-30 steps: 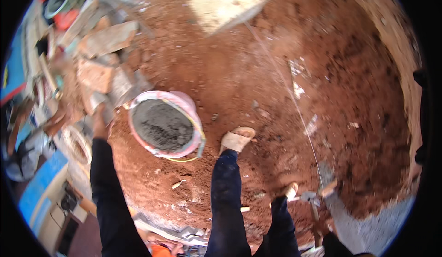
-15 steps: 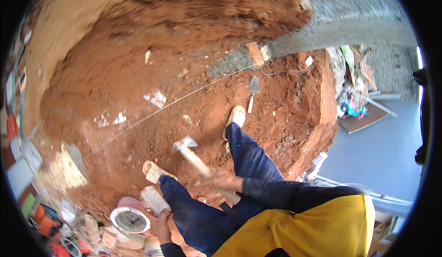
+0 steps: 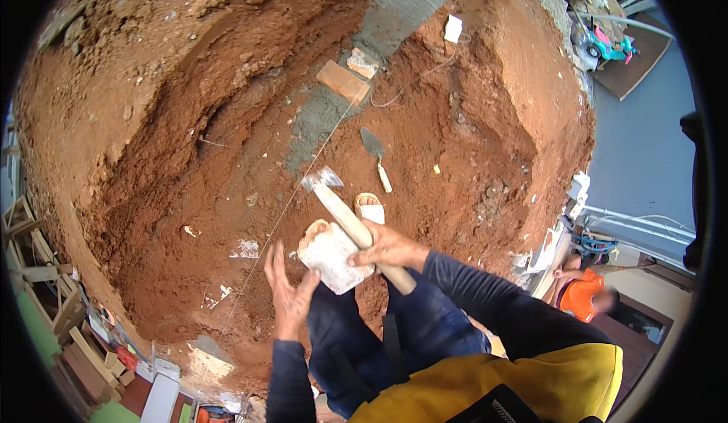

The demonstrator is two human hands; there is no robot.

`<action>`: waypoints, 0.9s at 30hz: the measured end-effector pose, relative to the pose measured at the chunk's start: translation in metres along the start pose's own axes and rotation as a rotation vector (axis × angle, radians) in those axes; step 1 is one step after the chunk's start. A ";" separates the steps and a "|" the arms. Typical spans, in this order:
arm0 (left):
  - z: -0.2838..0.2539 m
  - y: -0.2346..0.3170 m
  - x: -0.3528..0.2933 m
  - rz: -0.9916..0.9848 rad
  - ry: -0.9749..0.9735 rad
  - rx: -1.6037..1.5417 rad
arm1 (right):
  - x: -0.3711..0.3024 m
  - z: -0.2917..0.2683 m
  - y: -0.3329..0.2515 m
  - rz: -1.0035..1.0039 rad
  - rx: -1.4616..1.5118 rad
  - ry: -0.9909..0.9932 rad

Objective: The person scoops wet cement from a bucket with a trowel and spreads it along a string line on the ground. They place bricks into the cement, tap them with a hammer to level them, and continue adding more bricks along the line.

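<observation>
My right hand [image 3: 388,247] is closed round the pale wooden handle of a hammer [image 3: 345,214]; its metal head points up and away, smeared by motion. A whitish, mortar-coated brick piece [image 3: 330,260] is just under the handle, against my right fingers, above my legs. My left hand [image 3: 290,294] is at the brick's left side, fingers stretched apart and thumb by its edge; I cannot tell if the thumb touches. A trowel [image 3: 372,144] lies on the red soil ahead of my feet. A taut string [image 3: 303,177] runs beyond the brick piece.
An orange brick [image 3: 343,82] sits at the far end of grey mortar [image 3: 315,123]. Cut earth walls [image 3: 516,97] rise around the trench. Timber pieces [image 3: 76,347] lie at the lower left. Another person in an orange shirt [image 3: 580,294] is at the right, beyond the edge.
The brick piece has come up from the lower left to beside the hammer. My left hand has opened beside it. The view has turned, and the person in orange has come into sight.
</observation>
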State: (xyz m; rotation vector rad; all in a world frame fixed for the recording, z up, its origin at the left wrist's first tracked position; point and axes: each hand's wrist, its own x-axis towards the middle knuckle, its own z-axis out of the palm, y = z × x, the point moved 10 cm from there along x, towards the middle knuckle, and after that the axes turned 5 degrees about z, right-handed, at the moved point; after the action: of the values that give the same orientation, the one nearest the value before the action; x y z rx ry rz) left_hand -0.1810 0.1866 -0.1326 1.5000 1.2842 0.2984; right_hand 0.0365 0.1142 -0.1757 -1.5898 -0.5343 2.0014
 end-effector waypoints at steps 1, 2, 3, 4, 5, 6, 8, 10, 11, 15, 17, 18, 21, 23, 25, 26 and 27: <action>0.004 0.004 0.032 0.091 -0.126 0.035 | 0.005 -0.009 -0.003 0.053 0.049 -0.088; 0.029 -0.006 0.064 0.000 -0.359 -0.143 | 0.017 -0.022 -0.009 0.084 -0.008 -0.094; 0.054 -0.014 0.090 -0.166 -0.517 -0.460 | 0.035 -0.042 -0.023 0.043 -0.012 -0.094; 0.067 -0.020 0.120 -0.201 -0.584 -0.548 | 0.051 -0.053 -0.028 0.019 0.001 -0.114; 0.081 -0.032 0.149 -0.282 -0.648 -0.602 | 0.068 -0.061 -0.023 0.029 0.014 -0.138; 0.084 -0.041 0.183 -0.222 -0.628 -0.508 | 0.090 -0.078 -0.020 0.014 0.035 -0.128; 0.088 -0.073 0.249 -0.201 -0.496 -0.336 | 0.136 -0.130 0.003 0.010 0.065 0.057; 0.102 -0.106 0.323 -0.171 -0.399 -0.292 | 0.175 -0.191 0.026 -0.068 -0.039 0.304; 0.108 -0.128 0.360 -0.209 -0.333 -0.279 | 0.187 -0.220 0.050 -0.014 0.033 0.386; 0.145 -0.195 0.510 -0.162 -0.212 -0.234 | 0.195 -0.330 0.118 0.068 -0.009 0.516; 0.173 -0.216 0.566 -0.109 -0.231 -0.270 | 0.191 -0.361 0.152 0.141 -0.001 0.541; 0.186 -0.225 0.587 -0.104 -0.240 -0.301 | 0.192 -0.367 0.165 0.121 0.089 0.532; 0.221 -0.241 0.625 -0.084 -0.272 -0.337 | 0.217 -0.367 0.194 0.040 0.274 0.553; 0.244 -0.248 0.635 -0.088 -0.317 -0.336 | 0.239 -0.366 0.208 0.019 0.402 0.566; 0.266 -0.248 0.636 -0.074 -0.381 -0.355 | 0.261 -0.364 0.201 -0.120 0.359 0.556; 0.274 -0.250 0.635 -0.071 -0.379 -0.346 | 0.269 -0.361 0.204 -0.110 0.386 0.530; 0.280 -0.251 0.634 -0.069 -0.375 -0.337 | 0.274 -0.362 0.208 -0.068 0.398 0.543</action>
State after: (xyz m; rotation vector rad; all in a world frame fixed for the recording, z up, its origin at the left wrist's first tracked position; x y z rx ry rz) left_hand 0.1337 0.5097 -0.7161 1.1557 0.9303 0.1672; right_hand 0.3088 0.1148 -0.5943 -1.7229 0.0199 1.4191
